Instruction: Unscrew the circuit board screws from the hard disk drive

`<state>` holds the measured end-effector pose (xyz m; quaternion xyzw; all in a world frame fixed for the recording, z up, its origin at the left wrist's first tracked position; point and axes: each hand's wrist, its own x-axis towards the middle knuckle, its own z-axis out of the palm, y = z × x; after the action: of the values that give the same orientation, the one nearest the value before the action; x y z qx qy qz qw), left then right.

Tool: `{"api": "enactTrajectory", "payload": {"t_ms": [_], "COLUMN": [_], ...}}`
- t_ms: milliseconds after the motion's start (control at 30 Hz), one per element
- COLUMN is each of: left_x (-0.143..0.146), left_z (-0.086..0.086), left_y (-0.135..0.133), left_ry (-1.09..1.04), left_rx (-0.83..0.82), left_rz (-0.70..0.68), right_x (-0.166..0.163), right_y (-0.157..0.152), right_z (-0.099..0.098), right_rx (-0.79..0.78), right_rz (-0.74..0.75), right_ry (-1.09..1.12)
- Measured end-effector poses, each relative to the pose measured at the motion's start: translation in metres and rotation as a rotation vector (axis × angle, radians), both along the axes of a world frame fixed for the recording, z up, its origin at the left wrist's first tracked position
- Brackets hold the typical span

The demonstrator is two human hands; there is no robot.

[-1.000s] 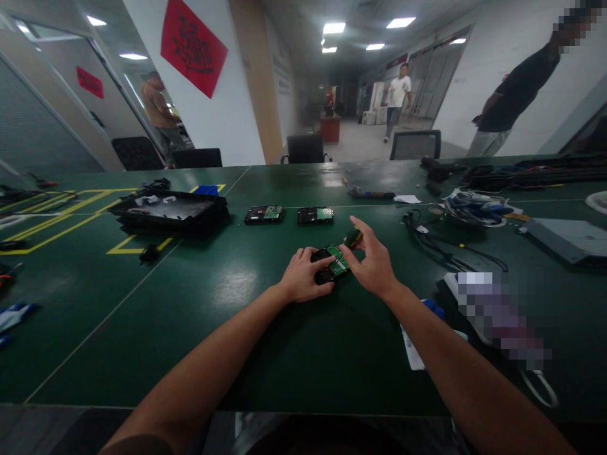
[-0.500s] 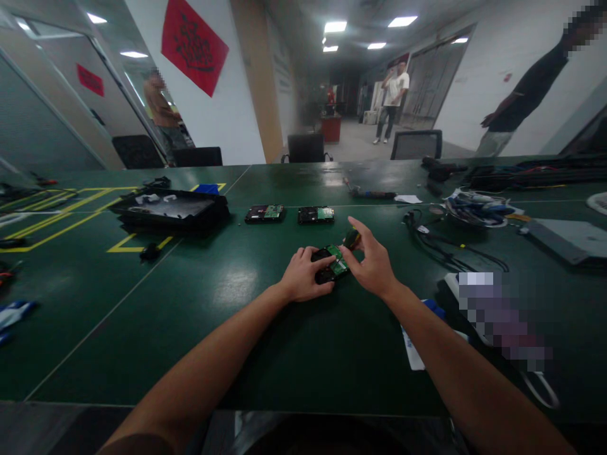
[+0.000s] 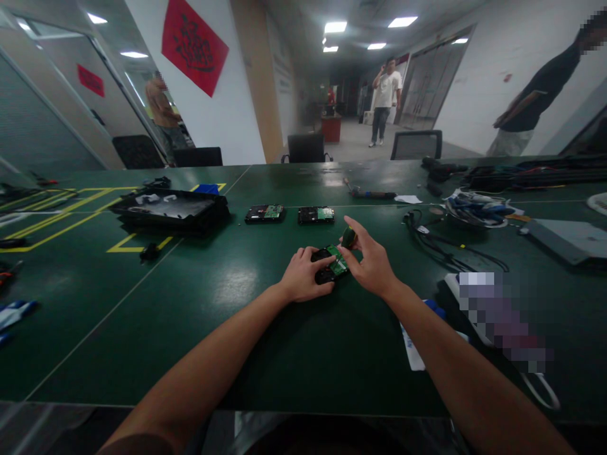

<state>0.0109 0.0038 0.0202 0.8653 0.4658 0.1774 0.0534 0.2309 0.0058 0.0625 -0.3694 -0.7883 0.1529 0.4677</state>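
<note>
A hard drive (image 3: pixel 337 260) with a green circuit board lies on the dark green table in front of me. My left hand (image 3: pixel 307 275) grips it from the left, with fingers over its top and the thumb along the near edge. Above the board's right end, my right hand (image 3: pixel 367 259) holds a short screwdriver (image 3: pixel 349 237) by its dark green and yellow handle, which stands nearly upright. Its tip is too small to make out. Farther back lie two similar drives, a left one (image 3: pixel 264 213) and a right one (image 3: pixel 316 215).
Black trays (image 3: pixel 171 212) are stacked at the left. To the right are black cables (image 3: pixel 436 243), a wire bundle (image 3: pixel 478 207), a grey metal box (image 3: pixel 566 240) and a blurred-out object (image 3: pixel 502 322). A power drill (image 3: pixel 443 167) lies far back. Several people stand beyond the table.
The screwdriver handle and my right fingertips have shifted slightly left. My left hand and the hard drive stay put. In the background, two people have changed position.
</note>
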Motion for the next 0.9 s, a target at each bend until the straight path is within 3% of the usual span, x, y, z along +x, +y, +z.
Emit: {"api": "enactTrajectory", "payload": {"t_ms": [233, 900], "left_x": [-0.0003, -0.0017], "left_z": [0.0003, 0.0002], "left_y": [-0.0002, -0.0002], "left_ry": [0.001, 0.009], "left_rx": [0.008, 0.007], "left_rz": [-0.004, 0.004], "right_x": [-0.0030, -0.0077], "right_y": [0.0000, 0.0062], "right_z": [0.0067, 0.0089], "right_rx": [0.005, -0.001], "right_rz": [0.076, -0.012], "right_ry": [-0.059, -0.110]}}
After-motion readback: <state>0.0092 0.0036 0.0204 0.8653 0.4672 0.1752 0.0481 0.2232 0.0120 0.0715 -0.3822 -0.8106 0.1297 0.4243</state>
